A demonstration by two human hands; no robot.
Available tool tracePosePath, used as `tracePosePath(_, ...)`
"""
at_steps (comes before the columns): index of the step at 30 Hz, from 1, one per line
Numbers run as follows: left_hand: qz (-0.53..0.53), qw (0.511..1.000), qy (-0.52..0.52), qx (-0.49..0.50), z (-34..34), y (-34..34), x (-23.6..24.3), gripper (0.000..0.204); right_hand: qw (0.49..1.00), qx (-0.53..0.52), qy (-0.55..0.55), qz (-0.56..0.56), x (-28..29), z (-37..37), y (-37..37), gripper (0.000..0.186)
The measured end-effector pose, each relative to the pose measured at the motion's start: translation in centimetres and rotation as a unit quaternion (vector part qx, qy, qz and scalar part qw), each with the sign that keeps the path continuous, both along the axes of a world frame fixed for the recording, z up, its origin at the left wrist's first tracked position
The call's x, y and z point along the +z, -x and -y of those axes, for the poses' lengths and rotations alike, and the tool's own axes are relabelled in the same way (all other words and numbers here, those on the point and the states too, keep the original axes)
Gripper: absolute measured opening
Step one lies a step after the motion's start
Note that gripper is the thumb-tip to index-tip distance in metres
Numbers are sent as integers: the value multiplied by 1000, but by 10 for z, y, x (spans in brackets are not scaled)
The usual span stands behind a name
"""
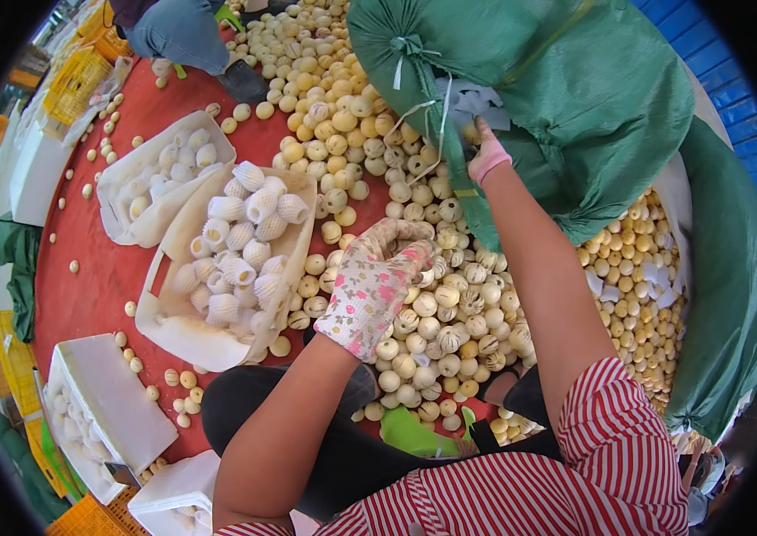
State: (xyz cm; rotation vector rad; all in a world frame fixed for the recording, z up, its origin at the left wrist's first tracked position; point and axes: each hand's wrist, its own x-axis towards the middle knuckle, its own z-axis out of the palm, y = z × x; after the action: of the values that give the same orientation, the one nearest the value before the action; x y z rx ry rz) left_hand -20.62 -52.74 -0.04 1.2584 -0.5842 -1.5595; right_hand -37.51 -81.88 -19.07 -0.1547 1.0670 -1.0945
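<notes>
My left hand [377,284], in a white floral glove, is closed over the heap of small pale-yellow melons [423,322]. Its fingers curl towards the thumb; what they hold, if anything, is hidden. My right hand [488,154], in a glove with a pink cuff, reaches up to the mouth of a big green sack [566,98]. White foam net sleeves [470,100] show at that opening, against its fingertips. The fingers are mostly hidden there. To the left of my left hand stands a white crate [180,335] of melons in foam nets [240,237].
A second pale crate [119,210] of netted melons touches the first. White foam boxes [115,393] stand at lower left on the red ground sheet [88,295], among stray melons. A person's leg in jeans [184,36] is at the top. More melons [638,313] lie at right beside a green cover [723,295].
</notes>
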Motion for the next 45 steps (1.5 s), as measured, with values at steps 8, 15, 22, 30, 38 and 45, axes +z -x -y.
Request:
tracePosePath(8,51,998,-23,35,2,-15,-23,24,971,47,165,-168,38,-97,34,42)
tracePosePath(15,59,998,-27,13,2,14,-23,58,892,248,270,-264,147,-253,71,48)
tracePosePath(22,27,996,11,-87,-25,44,-43,41,824,279,357,-339,170,-325,69,58)
tracePosePath(30,229,965,113,-59,-66,53,-49,33,827,212,347,-389,176,-373,57,55)
tracePosePath(38,359,920,116,-109,-95,57,-36,49,888,316,311,-121,185,-376,69,48)
tracePosePath(45,-319,941,-99,-58,-90,46,-22,59,940,213,222,145,159,-384,70,62)
